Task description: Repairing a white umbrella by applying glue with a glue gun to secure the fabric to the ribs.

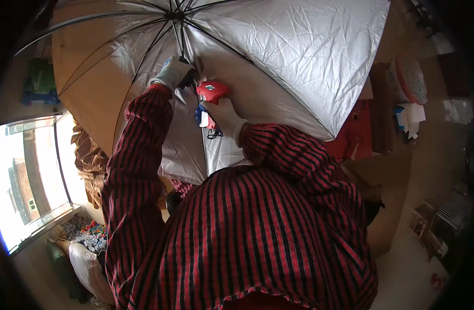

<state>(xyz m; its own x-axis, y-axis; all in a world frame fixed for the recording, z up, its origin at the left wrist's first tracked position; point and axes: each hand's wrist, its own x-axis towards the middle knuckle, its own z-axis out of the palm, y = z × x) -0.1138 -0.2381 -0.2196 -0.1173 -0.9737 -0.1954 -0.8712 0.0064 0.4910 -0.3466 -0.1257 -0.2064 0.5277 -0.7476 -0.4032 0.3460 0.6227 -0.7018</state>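
An open umbrella [299, 46] with silver lining spreads across the top of the head view, its inner side and dark ribs facing me. My left hand [174, 72], in a white glove with dark fingers, closes on the umbrella where its dark shaft [182, 44] comes down from the hub. Exactly what lies under those fingers is hidden. Just right of it, my gloved right hand [224, 113] wraps round a red handheld device [212, 90] with a small pale panel. A blue part, a white piece and a thin black cord show below it, against the lining.
A bright window [28, 181] is at the left, with a bin of colourful small pieces [87, 233] below it. Crumpled brown material [87, 160] hangs beside the window. At the right stand a red-rimmed white tub [410, 80] and a red surface [353, 137].
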